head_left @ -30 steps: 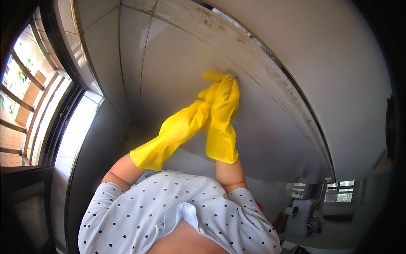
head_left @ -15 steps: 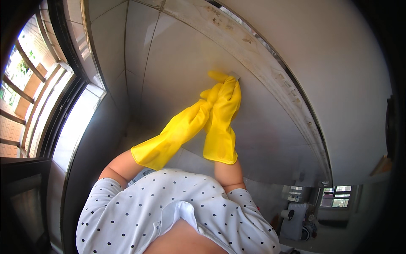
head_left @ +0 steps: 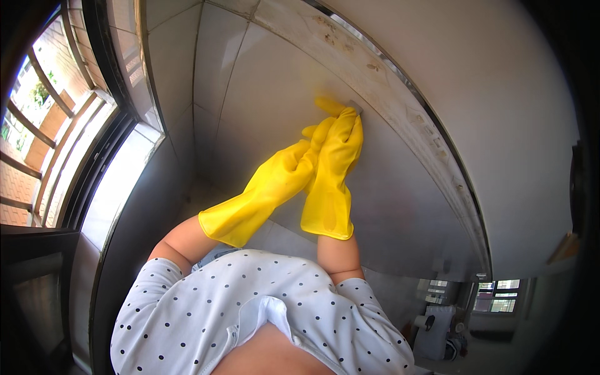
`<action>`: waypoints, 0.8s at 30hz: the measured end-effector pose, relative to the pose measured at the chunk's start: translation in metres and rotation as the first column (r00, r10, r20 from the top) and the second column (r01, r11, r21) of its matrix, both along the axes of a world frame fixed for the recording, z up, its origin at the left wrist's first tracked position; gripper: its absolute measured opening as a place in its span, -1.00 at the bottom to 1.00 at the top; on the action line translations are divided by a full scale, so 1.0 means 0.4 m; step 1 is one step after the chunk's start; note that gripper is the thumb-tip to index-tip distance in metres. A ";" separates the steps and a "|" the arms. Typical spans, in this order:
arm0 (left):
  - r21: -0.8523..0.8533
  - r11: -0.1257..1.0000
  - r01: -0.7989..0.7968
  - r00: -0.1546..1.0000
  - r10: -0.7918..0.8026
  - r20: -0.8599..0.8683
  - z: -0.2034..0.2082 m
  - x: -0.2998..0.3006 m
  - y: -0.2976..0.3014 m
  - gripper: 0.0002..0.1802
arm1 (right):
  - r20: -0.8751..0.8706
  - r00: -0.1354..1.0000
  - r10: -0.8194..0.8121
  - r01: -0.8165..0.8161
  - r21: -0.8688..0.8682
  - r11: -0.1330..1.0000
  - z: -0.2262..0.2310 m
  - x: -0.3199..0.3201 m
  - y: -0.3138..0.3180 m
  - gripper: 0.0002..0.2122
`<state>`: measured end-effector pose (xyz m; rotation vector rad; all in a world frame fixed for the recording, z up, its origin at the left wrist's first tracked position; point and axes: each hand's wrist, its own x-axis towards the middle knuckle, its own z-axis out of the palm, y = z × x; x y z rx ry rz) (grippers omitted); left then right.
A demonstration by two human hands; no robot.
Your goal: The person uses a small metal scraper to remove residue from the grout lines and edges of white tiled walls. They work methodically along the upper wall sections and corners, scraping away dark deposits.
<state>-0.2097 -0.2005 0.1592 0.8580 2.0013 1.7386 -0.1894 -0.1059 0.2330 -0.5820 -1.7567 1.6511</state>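
Yellow rubber gloves cover both my hands, raised together at a pale tiled wall [head_left: 269,81]. My right hand [head_left: 342,134] is closed on a small flat grey piece [head_left: 355,107]; its edge shows past the fingertips, against the wall just below a patterned border strip [head_left: 400,94]. The rest of that piece is hidden, so its kind is unclear. My left hand [head_left: 300,159] is closed too, pressed against the left side of my right hand. What its fingers hold, if anything, is hidden. A yellow shape by the right fingertips may be a finger or a reflection.
At the left is a window [head_left: 56,125] with bars and a dark frame, above a pale sill [head_left: 115,181]. A dark-framed panel [head_left: 37,294] stands below it. Beyond the border strip runs a smooth pale surface [head_left: 512,125]. Small items [head_left: 437,331] show at the lower right.
Both hands and the grey piece appear slightly farther right and up in the picture. The view itself has shifted a little too. Both hands stay closed together.
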 end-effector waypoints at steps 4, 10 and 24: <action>0.038 0.999 -0.004 0.999 0.002 0.049 0.012 -0.017 -0.001 -0.59 | -0.044 0.997 -0.057 0.055 -0.034 0.998 0.002 -0.008 -0.012 -0.57; -0.035 0.995 0.090 0.991 -0.086 0.106 0.018 -0.007 -0.017 -0.57 | -0.031 0.999 -0.008 0.008 -0.008 1.000 -0.047 0.002 0.009 -0.56; 0.095 0.993 0.065 0.851 -0.105 0.515 -0.131 0.054 -0.205 -0.51 | 0.077 0.875 0.478 -0.471 -0.091 0.877 -0.139 0.022 -0.017 -0.57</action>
